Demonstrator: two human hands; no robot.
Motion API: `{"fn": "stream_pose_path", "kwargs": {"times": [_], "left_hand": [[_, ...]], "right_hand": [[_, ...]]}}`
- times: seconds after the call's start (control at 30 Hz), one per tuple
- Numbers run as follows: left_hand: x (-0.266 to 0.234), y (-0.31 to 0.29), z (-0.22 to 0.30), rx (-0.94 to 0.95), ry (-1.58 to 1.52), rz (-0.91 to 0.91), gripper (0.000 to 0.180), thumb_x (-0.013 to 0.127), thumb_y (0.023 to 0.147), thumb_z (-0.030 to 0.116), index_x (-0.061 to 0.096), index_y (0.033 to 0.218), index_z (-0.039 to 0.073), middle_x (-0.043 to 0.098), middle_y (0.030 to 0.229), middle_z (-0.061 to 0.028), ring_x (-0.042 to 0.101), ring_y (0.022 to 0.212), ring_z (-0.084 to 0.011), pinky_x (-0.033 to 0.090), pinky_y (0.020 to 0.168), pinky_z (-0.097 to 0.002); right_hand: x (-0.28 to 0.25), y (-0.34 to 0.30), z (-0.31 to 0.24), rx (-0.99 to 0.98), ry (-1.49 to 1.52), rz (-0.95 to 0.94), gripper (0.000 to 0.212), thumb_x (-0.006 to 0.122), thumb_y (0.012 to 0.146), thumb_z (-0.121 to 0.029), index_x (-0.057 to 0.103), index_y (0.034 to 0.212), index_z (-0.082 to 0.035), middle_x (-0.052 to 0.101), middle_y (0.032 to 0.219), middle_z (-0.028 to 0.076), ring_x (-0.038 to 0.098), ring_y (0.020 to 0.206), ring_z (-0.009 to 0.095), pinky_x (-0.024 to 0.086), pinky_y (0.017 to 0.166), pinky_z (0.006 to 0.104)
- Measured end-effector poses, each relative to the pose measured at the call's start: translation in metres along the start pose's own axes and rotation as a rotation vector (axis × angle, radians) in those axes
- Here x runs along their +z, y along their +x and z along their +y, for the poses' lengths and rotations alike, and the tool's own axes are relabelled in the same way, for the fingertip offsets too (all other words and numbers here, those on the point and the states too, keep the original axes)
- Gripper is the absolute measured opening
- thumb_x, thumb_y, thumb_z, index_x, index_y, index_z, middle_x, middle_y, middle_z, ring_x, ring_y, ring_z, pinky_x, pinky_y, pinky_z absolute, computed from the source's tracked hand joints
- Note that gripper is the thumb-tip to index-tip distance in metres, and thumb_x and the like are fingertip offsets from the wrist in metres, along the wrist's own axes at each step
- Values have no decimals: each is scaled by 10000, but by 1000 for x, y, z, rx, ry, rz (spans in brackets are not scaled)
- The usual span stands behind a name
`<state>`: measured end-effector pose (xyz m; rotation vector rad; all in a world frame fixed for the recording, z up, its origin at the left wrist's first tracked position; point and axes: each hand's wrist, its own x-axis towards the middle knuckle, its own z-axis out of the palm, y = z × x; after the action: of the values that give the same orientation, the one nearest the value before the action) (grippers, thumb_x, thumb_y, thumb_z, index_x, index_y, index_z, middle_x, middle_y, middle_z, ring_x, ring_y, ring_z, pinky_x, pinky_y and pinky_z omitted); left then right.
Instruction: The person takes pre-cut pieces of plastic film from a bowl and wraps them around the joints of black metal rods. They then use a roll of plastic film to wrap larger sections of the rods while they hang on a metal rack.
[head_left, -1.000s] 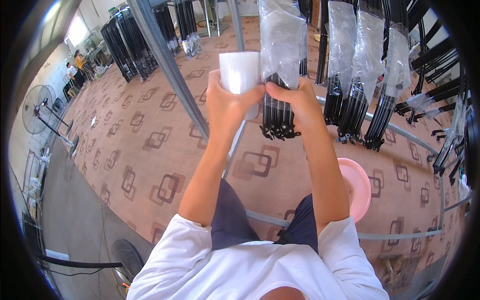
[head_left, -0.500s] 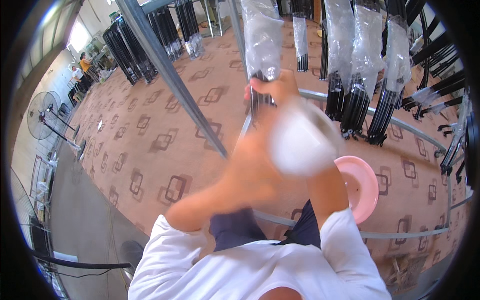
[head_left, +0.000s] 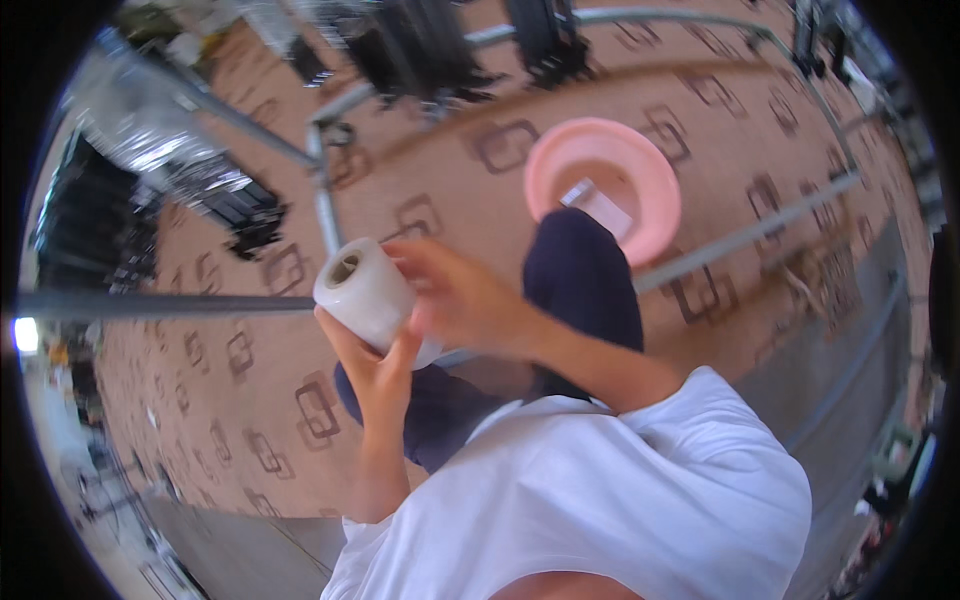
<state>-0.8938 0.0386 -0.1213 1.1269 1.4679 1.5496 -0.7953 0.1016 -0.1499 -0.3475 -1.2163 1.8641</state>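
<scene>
A roll of clear stretch film (head_left: 368, 305) is tilted in front of my body, the open end of its core facing up. My left hand (head_left: 378, 372) supports it from below, thumb and fingers spread around its lower side. My right hand (head_left: 462, 298) is bent against the roll's right side, fingers touching the film; motion blurs them a little. Away to the left, a bundle of black tubes (head_left: 245, 205) partly wrapped in shiny plastic hangs apart from both hands.
Past my right knee, a pink basin (head_left: 660, 205) on the patterned carpet holds a small pale packet (head_left: 598, 208). A grey metal rack's rails (head_left: 745, 235) surround my legs. More black tube bundles (head_left: 550, 45) hang along the far side.
My right hand has let go of the plastic-wrapped tube bundle and come to the film roll. My left hand has brought the roll left and lower. The view has turned toward the right.
</scene>
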Motion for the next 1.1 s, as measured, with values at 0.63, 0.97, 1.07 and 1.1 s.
{"fn": "stream_pose_path", "kwargs": {"times": [0.63, 0.97, 1.07, 1.1], "left_hand": [[66, 9, -66, -201, 254, -654, 249, 509, 781, 30, 541, 1026, 4, 542, 1016, -119, 506, 986, -206, 362, 866, -290], [69, 8, -65, -308, 337, -662, 212, 481, 826, 67, 543, 1015, -7, 575, 964, -94, 526, 939, -163, 382, 819, -257], [70, 8, -64, -326, 350, -628, 210, 483, 822, 61, 549, 1011, -1, 577, 972, -100, 534, 926, -169, 394, 806, -263], [69, 8, -63, -332, 361, -612, 209, 483, 820, 59, 552, 1009, 1, 578, 974, -103, 538, 921, -172, 399, 801, -267]], "right_hand": [[-410, -112, 140, 468, -213, 1275, 480, 727, 568, -211, 545, 910, 73, 584, 815, 175, 600, 669, 244, 479, 522, 372], [-400, -91, 202, 425, -358, 1293, 704, 701, 524, -29, 318, 1112, 21, 487, 1018, 189, 546, 861, 262, 490, 617, 375], [-381, -84, 188, 357, -566, 1247, 727, 690, 509, -9, 314, 1132, -5, 474, 1026, 181, 504, 951, 253, 460, 714, 364], [-378, -82, 189, 332, -663, 1210, 727, 682, 509, -4, 316, 1137, -11, 476, 1013, 174, 493, 964, 252, 444, 749, 358]]}}
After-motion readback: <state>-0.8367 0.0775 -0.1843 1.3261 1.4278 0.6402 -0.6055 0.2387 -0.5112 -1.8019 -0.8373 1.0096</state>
